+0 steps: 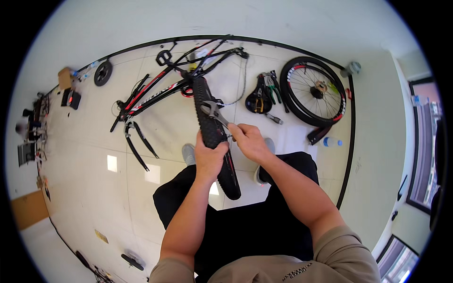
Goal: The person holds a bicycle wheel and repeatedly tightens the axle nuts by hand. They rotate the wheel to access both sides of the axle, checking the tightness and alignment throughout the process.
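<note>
A bicycle wheel with a black knobby tyre [229,179] stands upright between my legs, its tread facing up toward me. My left hand [209,158] is wrapped around the near part of this tyre. In my right hand [251,142] is a silver adjustable wrench [219,116], its handle gripped and its jaw end lying over the tyre's right side near the top. Whether the jaw touches the tyre or sits just above it, I cannot tell. The wheel's hub and most of its spokes are hidden by the tyre and my hands.
A black and red bicycle frame [163,93] lies beyond the wheel, its fork [132,145] toward me. To the right are a saddle [258,100], green-handled pliers [272,88], another wheel [287,89] and a water bottle [332,142]. A small tyre [103,73] leans at far left.
</note>
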Demonstrator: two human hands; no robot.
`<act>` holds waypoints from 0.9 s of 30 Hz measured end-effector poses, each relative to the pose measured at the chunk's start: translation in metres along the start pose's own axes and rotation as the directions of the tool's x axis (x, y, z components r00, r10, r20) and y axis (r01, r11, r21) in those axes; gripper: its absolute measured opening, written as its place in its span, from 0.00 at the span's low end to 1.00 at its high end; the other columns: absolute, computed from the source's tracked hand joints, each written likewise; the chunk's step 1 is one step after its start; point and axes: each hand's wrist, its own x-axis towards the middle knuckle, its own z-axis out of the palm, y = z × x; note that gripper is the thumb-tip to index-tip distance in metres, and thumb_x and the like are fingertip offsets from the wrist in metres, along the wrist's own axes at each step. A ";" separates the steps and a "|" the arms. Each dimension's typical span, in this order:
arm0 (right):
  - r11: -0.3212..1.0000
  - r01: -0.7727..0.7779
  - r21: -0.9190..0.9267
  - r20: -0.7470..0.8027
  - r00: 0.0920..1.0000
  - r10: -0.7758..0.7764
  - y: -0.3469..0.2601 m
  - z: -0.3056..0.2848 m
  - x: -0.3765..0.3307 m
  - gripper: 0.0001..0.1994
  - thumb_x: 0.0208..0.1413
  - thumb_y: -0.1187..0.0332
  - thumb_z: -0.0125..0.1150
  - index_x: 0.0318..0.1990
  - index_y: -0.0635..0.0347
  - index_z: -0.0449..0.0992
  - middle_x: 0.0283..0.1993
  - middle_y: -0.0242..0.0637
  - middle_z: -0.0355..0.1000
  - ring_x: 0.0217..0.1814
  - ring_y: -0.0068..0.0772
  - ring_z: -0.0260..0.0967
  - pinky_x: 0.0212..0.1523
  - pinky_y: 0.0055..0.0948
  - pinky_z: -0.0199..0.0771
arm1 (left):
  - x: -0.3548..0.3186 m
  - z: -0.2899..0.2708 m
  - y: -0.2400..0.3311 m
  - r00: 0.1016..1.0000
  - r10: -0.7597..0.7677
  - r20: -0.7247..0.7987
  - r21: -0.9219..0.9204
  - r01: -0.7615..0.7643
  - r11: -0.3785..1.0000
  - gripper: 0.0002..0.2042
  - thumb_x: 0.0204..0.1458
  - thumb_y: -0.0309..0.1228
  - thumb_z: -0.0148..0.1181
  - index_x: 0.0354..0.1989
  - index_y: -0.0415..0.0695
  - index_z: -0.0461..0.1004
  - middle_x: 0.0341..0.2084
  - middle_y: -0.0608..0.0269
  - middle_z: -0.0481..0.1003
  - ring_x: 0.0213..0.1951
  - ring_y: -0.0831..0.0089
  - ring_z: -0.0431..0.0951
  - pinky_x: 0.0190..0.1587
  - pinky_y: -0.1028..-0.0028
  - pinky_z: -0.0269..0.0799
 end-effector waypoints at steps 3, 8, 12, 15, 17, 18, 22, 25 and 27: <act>0.998 -0.011 0.064 -0.071 0.997 0.016 0.002 0.005 -0.001 0.27 0.63 0.50 0.55 0.31 0.73 0.77 0.23 0.44 0.72 0.28 0.29 0.65 0.34 0.36 0.69 | -0.002 0.002 0.003 1.000 -0.013 0.023 -0.097 0.016 0.995 0.22 0.45 0.18 0.63 0.51 0.36 0.67 0.41 0.58 0.74 0.33 0.71 0.77 0.38 0.71 0.75; 0.955 -0.162 0.249 -0.123 0.973 0.197 0.018 0.003 0.011 0.24 0.64 0.53 0.51 0.34 0.71 0.77 0.25 0.42 0.72 0.27 0.35 0.69 0.31 0.39 0.69 | 0.003 0.008 -0.001 0.999 0.027 0.032 -0.065 -0.025 0.998 0.21 0.47 0.19 0.62 0.52 0.36 0.66 0.42 0.57 0.73 0.33 0.70 0.78 0.38 0.69 0.75; 0.704 -0.499 0.506 -0.001 0.816 0.579 0.086 0.004 0.034 0.12 0.63 0.65 0.48 0.33 0.64 0.70 0.20 0.32 0.60 0.15 0.25 0.49 0.16 0.32 0.49 | 0.002 0.007 0.001 0.999 -0.009 0.034 -0.087 0.012 0.996 0.20 0.48 0.20 0.63 0.50 0.36 0.67 0.36 0.58 0.73 0.31 0.71 0.77 0.36 0.70 0.73; 0.486 -0.601 0.635 0.084 0.679 0.729 0.147 0.015 0.052 0.08 0.60 0.72 0.43 0.29 0.61 0.65 0.20 0.35 0.59 0.14 0.26 0.47 0.15 0.31 0.46 | -0.003 0.004 0.006 0.999 -0.050 -0.001 -0.084 0.050 0.995 0.18 0.47 0.21 0.63 0.48 0.38 0.68 0.32 0.60 0.73 0.29 0.72 0.76 0.34 0.72 0.71; 0.411 -0.652 0.638 0.056 0.571 0.819 0.106 0.042 0.045 0.08 0.58 0.76 0.41 0.26 0.59 0.63 0.20 0.37 0.59 0.14 0.27 0.47 0.15 0.31 0.45 | -0.008 -0.012 0.010 0.997 -0.059 -0.050 -0.057 0.056 0.997 0.17 0.47 0.21 0.63 0.47 0.38 0.69 0.30 0.62 0.73 0.28 0.73 0.76 0.32 0.72 0.71; 0.442 -0.685 0.578 0.052 0.572 0.819 0.124 0.044 0.048 0.09 0.58 0.76 0.42 0.25 0.59 0.63 0.20 0.38 0.60 0.15 0.28 0.49 0.16 0.31 0.47 | -0.009 -0.012 0.010 0.997 -0.062 -0.047 -0.062 0.059 0.996 0.17 0.47 0.21 0.63 0.47 0.38 0.69 0.29 0.62 0.73 0.28 0.74 0.76 0.31 0.73 0.70; 0.683 -0.625 0.377 0.026 0.745 0.667 0.199 0.039 0.076 0.11 0.57 0.76 0.46 0.22 0.59 0.66 0.20 0.40 0.63 0.17 0.32 0.57 0.17 0.33 0.57 | -0.008 -0.004 0.010 0.995 -0.103 -0.009 -0.067 0.102 0.993 0.18 0.47 0.22 0.64 0.47 0.38 0.69 0.27 0.63 0.73 0.28 0.74 0.76 0.30 0.73 0.70; 0.523 -0.539 0.660 -0.026 0.680 0.733 0.163 0.053 0.069 0.08 0.57 0.76 0.47 0.28 0.64 0.70 0.25 0.42 0.69 0.20 0.31 0.62 0.19 0.34 0.64 | -0.007 -0.015 0.011 0.993 -0.114 -0.022 -0.054 0.113 0.992 0.20 0.47 0.23 0.65 0.50 0.37 0.69 0.30 0.61 0.74 0.30 0.73 0.76 0.33 0.73 0.71; 0.528 -0.468 0.709 -0.116 0.661 0.741 0.159 0.044 0.070 0.07 0.57 0.76 0.45 0.31 0.67 0.70 0.28 0.42 0.71 0.20 0.30 0.61 0.19 0.34 0.64 | -0.005 -0.012 0.013 0.993 -0.119 -0.010 -0.082 0.118 0.990 0.21 0.47 0.24 0.65 0.51 0.37 0.69 0.32 0.61 0.75 0.32 0.73 0.76 0.34 0.73 0.71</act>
